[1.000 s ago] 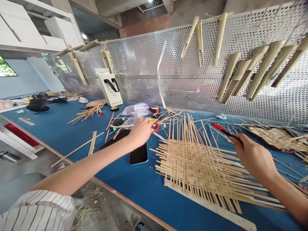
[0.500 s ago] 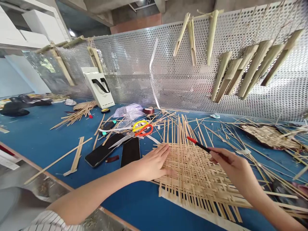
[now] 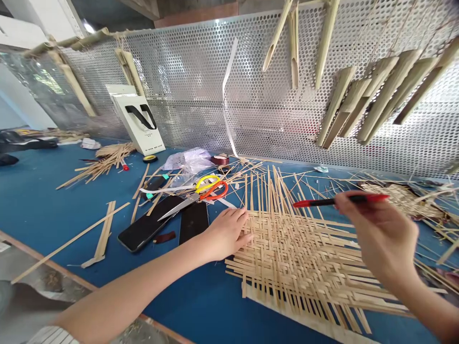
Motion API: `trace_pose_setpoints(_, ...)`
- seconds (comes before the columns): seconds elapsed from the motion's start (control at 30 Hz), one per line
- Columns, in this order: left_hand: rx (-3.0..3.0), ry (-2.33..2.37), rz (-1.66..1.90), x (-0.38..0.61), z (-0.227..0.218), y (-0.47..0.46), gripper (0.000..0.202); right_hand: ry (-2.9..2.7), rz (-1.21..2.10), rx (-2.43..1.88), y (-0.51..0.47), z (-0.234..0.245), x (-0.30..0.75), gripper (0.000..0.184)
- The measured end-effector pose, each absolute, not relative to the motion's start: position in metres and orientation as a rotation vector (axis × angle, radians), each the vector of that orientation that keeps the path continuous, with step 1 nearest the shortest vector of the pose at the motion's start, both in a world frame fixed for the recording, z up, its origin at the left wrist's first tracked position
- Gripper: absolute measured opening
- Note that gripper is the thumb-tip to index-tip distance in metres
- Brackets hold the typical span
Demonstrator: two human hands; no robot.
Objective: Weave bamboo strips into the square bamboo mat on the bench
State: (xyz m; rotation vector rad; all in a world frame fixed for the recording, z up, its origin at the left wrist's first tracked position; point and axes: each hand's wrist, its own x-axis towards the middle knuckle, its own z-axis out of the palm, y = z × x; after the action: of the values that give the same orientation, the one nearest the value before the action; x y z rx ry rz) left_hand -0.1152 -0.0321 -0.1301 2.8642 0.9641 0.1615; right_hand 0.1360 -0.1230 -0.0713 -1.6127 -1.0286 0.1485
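Note:
A half-woven mat of thin bamboo strips (image 3: 304,258) lies on the blue table (image 3: 53,191). My left hand (image 3: 225,234) rests on the mat's left edge, fingers stretched out flat, holding nothing. My right hand (image 3: 383,239) is raised above the mat's right side and pinches a red and black pen (image 3: 322,202), which points left and lies nearly level. Scissors with an orange and a yellow handle (image 3: 204,191) lie just beyond the left hand.
Two dark phones (image 3: 143,229) (image 3: 193,222) lie left of the mat. Loose bamboo strips (image 3: 103,162) scatter the table, a second woven piece (image 3: 401,198) sits far right. A white box (image 3: 138,119) leans on the perforated metal wall (image 3: 251,110), where split bamboo tubes (image 3: 376,95) hang.
My left hand left the scissors and came down onto the mat's left edge. My right hand first brought the pen toward the mat, then lifted and turned it level.

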Motion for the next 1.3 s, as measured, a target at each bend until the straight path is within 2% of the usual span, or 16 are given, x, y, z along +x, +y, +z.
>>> trace_pose_setpoints(0.07, 2.881, 0.992, 0.225, -0.113, -0.127, -0.032, 0.058, -1.083, -0.022, -1.675, -0.118, -0.061, 0.156, 0.025)
trace_pose_setpoints(0.17, 2.929, 1.047, 0.308, -0.102, -0.125, -0.034, 0.061, -1.439, 0.053, -1.751, -0.110, -0.066, 0.178, 0.031)
trace_pose_setpoints(0.4, 2.907, 0.997, 0.456, -0.059, -0.132, -0.040, 0.065, -2.187, -0.018, -1.824, -0.084, -0.128, 0.142, 0.026)
trace_pose_setpoints(0.6, 2.821, 1.024, 0.514, -0.055, -0.142, -0.039, 0.055, -2.174, -0.153, -1.800, -0.070, -0.147, 0.131, 0.029)
trace_pose_setpoints(1.3, 2.886, 1.009, 0.532, -0.049, -0.144, -0.034, 0.047, -2.095, -0.089, -1.717, -0.067, -0.156, 0.137, 0.024)
